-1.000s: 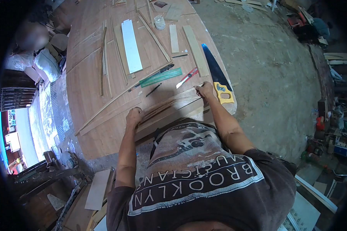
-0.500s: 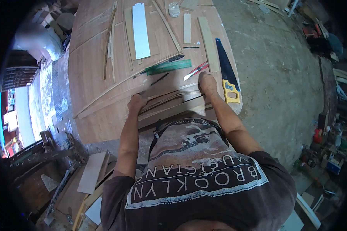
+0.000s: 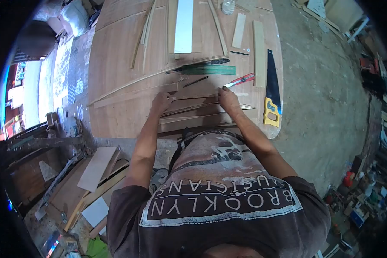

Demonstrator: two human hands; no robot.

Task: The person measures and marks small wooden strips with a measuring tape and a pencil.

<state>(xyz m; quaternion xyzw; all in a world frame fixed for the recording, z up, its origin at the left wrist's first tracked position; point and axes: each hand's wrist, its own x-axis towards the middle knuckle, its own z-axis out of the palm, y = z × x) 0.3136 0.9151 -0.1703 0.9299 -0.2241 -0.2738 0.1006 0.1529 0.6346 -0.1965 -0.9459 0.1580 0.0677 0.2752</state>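
Note:
Stretched between my two hands is a thin wooden strip (image 3: 196, 98). My left hand (image 3: 161, 103) is closed around its left end, and my right hand (image 3: 228, 99) pinches it near the right. Several more thin strips (image 3: 189, 110) lie on the table close to my body, below the held one. Just beyond my right hand is a red utility knife (image 3: 241, 80), its blade end near my fingers. A dark pencil or pen (image 3: 195, 81) and a green translucent ruler-like piece (image 3: 215, 69) lie farther out.
A handsaw (image 3: 271, 99) with a yellow handle lies along the right edge of the wooden table (image 3: 120, 92). Near it is a pale plank (image 3: 259, 53). A white board (image 3: 184, 26) and a clear jar (image 3: 228, 6) are at the back. Wood offcuts (image 3: 98, 170) lie at lower left.
The camera view has turned, shifting the table to the right. My hands have moved slightly away from my body, and the held strip is now separated from the other strips.

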